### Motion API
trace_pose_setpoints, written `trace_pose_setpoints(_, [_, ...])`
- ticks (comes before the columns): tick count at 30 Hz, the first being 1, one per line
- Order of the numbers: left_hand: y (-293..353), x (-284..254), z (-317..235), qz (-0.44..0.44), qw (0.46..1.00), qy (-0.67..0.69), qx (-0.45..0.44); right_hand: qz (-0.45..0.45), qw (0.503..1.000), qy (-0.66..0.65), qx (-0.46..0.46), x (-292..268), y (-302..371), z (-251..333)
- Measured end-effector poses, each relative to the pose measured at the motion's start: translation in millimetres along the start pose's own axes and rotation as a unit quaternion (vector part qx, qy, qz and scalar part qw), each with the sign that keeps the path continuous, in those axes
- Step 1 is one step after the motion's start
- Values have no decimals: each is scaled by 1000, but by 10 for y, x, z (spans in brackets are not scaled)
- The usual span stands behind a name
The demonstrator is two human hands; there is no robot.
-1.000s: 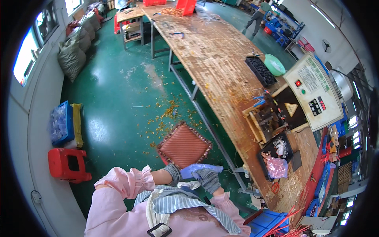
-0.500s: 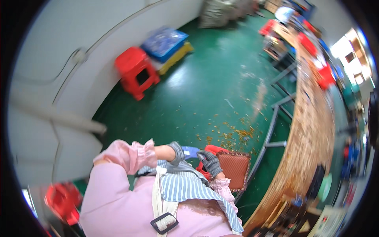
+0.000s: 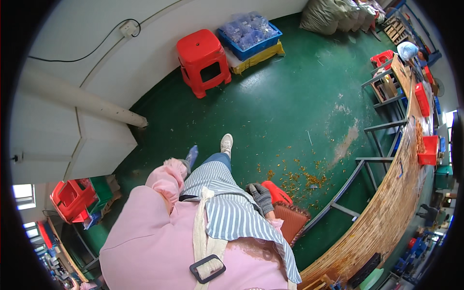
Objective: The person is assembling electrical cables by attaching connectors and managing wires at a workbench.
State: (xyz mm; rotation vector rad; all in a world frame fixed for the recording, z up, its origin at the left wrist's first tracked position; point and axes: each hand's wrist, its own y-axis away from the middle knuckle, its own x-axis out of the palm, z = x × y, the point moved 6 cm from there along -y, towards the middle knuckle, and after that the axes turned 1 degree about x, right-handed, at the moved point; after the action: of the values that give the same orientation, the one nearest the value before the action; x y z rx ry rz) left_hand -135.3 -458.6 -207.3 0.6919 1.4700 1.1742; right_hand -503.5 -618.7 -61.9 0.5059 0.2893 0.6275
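Observation:
My left hand (image 3: 185,165) is low at my left side, in a grey glove and mostly covered by the ruffled pink sleeve. A small blue object (image 3: 193,155), whose kind I cannot make out, sticks out from it; the fingers around it are hidden. My right hand (image 3: 261,196), in a grey knit glove with darker fingertips, is at the right edge of my striped apron (image 3: 227,193). Its fingers are loosely bent, with nothing visible in them. Close beside it are a red stool (image 3: 277,192) and a brown quilted cushion (image 3: 291,220).
A long wooden workbench (image 3: 377,212) on metal legs curves along the right, with red bins (image 3: 428,151) on it. By the wall are a red stool (image 3: 200,50) and a blue crate (image 3: 250,44) of bagged parts. Small yellow-brown pieces (image 3: 299,176) litter the green floor. A person (image 3: 408,50) is far right.
My left hand has moved left and away from my right hand, carrying the blue object. A white shoe and a trouser leg have come into view. The view has shifted, and the blur has cleared.

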Motion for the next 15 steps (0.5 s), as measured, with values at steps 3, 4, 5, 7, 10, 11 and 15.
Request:
trace_pose_setpoints(3, [-243, -197, 197, 0, 995, 98, -37, -15, 980, -185, 78, -135, -646, 42])
trace_pose_setpoints(4, [-305, -316, 292, 2, 992, 115, -45, -38, 968, -222, 107, -245, -859, 65])
trace_pose_setpoints(5, [-361, -431, 393, 4, 990, 133, -50, -52, 962, -236, 127, -363, -1074, -55])
trace_pose_setpoints(7, [-428, -692, 609, 6, 985, 162, -62, -94, 963, -208, 143, -713, -1575, -628])
trace_pose_setpoints(10, [-530, -1058, 768, 12, 979, 189, -75, -119, 967, -56, 217, -1232, -1889, -966])
trace_pose_setpoints(11, [-592, -1189, 764, 15, 978, 193, -76, -129, 955, -69, 259, -1325, -1913, -952])
trace_pose_setpoints(15, [-1051, -2147, 495, -10, 983, 175, -51, -90, 962, 100, 239, -1592, -2308, -384])
